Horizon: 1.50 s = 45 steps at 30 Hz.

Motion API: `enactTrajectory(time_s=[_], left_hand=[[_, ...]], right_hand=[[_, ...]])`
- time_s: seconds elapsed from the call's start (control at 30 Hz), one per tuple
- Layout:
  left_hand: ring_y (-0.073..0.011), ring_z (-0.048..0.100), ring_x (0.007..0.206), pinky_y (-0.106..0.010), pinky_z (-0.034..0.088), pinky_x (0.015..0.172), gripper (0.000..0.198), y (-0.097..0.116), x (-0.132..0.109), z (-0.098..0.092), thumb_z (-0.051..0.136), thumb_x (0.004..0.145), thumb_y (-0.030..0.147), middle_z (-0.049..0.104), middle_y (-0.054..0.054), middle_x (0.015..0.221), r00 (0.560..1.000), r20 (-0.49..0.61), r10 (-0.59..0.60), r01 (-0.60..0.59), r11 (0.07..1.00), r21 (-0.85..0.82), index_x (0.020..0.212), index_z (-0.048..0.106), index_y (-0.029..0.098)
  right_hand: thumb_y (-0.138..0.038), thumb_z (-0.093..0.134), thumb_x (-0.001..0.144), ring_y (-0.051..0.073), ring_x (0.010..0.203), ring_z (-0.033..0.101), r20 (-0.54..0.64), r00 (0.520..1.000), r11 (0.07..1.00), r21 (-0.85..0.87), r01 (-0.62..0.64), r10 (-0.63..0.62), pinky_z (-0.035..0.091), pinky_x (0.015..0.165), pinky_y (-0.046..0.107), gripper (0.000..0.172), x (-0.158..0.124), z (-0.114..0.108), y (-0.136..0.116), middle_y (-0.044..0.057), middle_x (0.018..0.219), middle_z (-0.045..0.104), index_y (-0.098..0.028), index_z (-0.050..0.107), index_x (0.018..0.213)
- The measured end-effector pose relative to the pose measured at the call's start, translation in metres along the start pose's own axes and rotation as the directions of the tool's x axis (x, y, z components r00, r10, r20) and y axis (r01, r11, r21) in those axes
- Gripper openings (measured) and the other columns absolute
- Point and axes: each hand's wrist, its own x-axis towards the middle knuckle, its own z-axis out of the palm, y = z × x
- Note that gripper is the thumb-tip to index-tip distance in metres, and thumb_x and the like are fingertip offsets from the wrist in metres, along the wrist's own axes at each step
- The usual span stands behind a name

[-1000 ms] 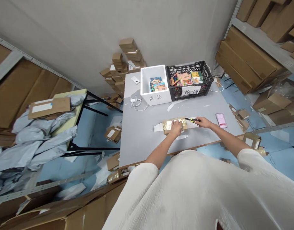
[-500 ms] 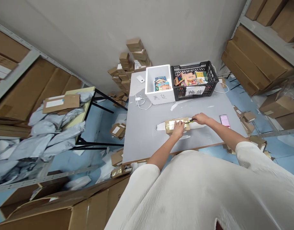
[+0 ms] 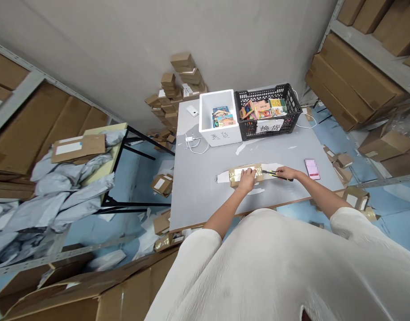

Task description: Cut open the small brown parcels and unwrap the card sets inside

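Observation:
A small cardboard box (image 3: 236, 173) wrapped in shiny clear tape, with a white label on top, lies on the grey table (image 3: 198, 187) near its front edge. My left hand (image 3: 247, 178) is on the box's top and near side, fingers bent over it and holding it against the table. In my right hand (image 3: 286, 173), just right of the box, is a black and yellow utility knife (image 3: 275, 174). Its narrow front end points left at the box's right end. Part of its handle is hidden by my fingers.
Behind the box stand a white foam box (image 3: 221, 138) and a black plastic crate (image 3: 291, 120), both holding books. A phone (image 3: 312, 169) lies at right, a white cable (image 3: 200, 150) at left. Grey parcels (image 3: 60, 200) crowd the left side table; cartons (image 3: 163, 183) litter the floor.
My right hand has moved slightly right with the utility knife, which now lies lower across my fingers, its tip at the box's right end. My left hand stays on the box.

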Motion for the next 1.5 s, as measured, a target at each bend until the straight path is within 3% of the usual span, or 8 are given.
enactTrajectory(time_s=[0.13, 0.23, 0.33, 0.47, 0.67, 1.13, 1.3, 1.5], left_hand=[[-0.0322, 0.066, 0.125, -0.051, 0.048, 0.119, 0.063, -0.004, -0.004, -0.006, 0.071, 0.094, 0.025, 0.052, -0.013, 0.148, 0.999, -0.012, 0.031, -0.032, 0.999, -0.041, 0.153, 0.05, 0.029], [-0.0309, 0.064, 0.13, -0.047, 0.054, 0.11, 0.056, -0.007, -0.003, -0.014, 0.056, 0.105, 0.029, 0.045, -0.015, 0.16, 0.993, -0.115, 0.019, -0.032, 0.993, -0.111, 0.16, 0.044, 0.028], [-0.0325, 0.056, 0.141, -0.048, 0.049, 0.116, 0.052, -0.009, 0.005, -0.022, 0.046, 0.106, 0.021, 0.049, -0.014, 0.16, 0.979, -0.205, -0.024, 0.003, 0.995, -0.103, 0.158, 0.048, 0.028], [-0.0337, 0.049, 0.149, -0.051, 0.039, 0.125, 0.056, -0.009, 0.016, -0.023, 0.053, 0.1, 0.015, 0.055, -0.014, 0.157, 0.986, -0.155, -0.069, 0.065, 0.997, -0.031, 0.154, 0.052, 0.027], [-0.0358, 0.043, 0.154, -0.056, 0.029, 0.131, 0.068, -0.005, 0.019, -0.008, 0.06, 0.093, 0.015, 0.054, -0.018, 0.159, 0.985, -0.113, -0.133, 0.137, 0.99, 0.034, 0.159, 0.047, 0.023], [-0.035, 0.041, 0.16, -0.054, 0.023, 0.136, 0.057, -0.01, 0.011, 0.002, 0.036, 0.11, 0.028, 0.054, -0.017, 0.167, 0.98, -0.165, -0.11, 0.111, 0.994, -0.004, 0.164, 0.051, 0.019], [-0.0359, 0.042, 0.16, -0.056, 0.024, 0.135, 0.057, -0.015, 0.011, 0.001, 0.036, 0.11, 0.03, 0.055, -0.018, 0.166, 0.981, -0.174, -0.084, 0.077, 0.996, -0.051, 0.163, 0.053, 0.019], [-0.0363, 0.045, 0.158, -0.058, 0.025, 0.136, 0.06, -0.028, 0.015, -0.006, 0.051, 0.101, 0.022, 0.055, -0.019, 0.166, 0.988, -0.142, -0.054, 0.035, 0.991, -0.132, 0.16, 0.054, 0.018]], right_hand=[[-0.055, 0.071, 0.096, 0.018, 0.07, 0.069, -0.118, 0.991, 0.989, 0.143, -0.042, 0.059, 0.048, 0.058, 0.026, 0.033, -0.015, -0.002, 0.003, 0.006, 0.089, 0.081, -0.022, 0.069, 0.096], [-0.051, 0.069, 0.098, 0.019, 0.075, 0.071, -0.162, 0.985, 0.979, 0.204, -0.028, 0.062, 0.049, 0.06, 0.025, 0.029, -0.019, 0.003, 0.002, 0.007, 0.096, 0.082, -0.022, 0.067, 0.102], [-0.051, 0.067, 0.1, 0.02, 0.077, 0.071, -0.223, 0.975, 0.982, 0.186, 0.02, 0.022, 0.051, 0.065, 0.026, 0.03, -0.019, 0.012, -0.001, 0.006, 0.093, 0.081, -0.022, 0.067, 0.104], [-0.052, 0.059, 0.105, 0.022, 0.084, 0.071, -0.274, 0.959, 0.996, 0.034, 0.082, -0.07, 0.055, 0.081, 0.032, 0.033, -0.017, 0.024, -0.01, 0.005, 0.094, 0.08, -0.023, 0.072, 0.114], [-0.041, 0.061, 0.104, 0.032, 0.119, 0.068, -0.282, 0.945, 0.953, -0.294, 0.078, -0.164, 0.052, 0.104, 0.041, 0.038, -0.018, 0.034, -0.02, 0.01, 0.128, 0.077, -0.031, 0.077, 0.137], [-0.031, 0.058, 0.106, 0.035, 0.125, 0.06, -0.32, 0.907, 0.784, -0.62, 0.018, -0.274, 0.042, 0.109, 0.046, 0.048, -0.001, 0.043, -0.016, 0.017, 0.134, 0.069, -0.025, 0.067, 0.153], [-0.034, 0.057, 0.105, 0.037, 0.123, 0.061, -0.532, 0.829, 0.869, -0.478, -0.129, -0.17, 0.046, 0.104, 0.046, 0.049, 0.002, 0.021, 0.001, 0.019, 0.135, 0.069, -0.023, 0.068, 0.151], [-0.036, 0.063, 0.099, 0.033, 0.122, 0.066, -0.608, 0.792, 0.955, -0.263, -0.136, -0.055, 0.052, 0.104, 0.042, 0.048, 0.006, 0.022, 0.026, 0.016, 0.133, 0.071, -0.02, 0.072, 0.143]])
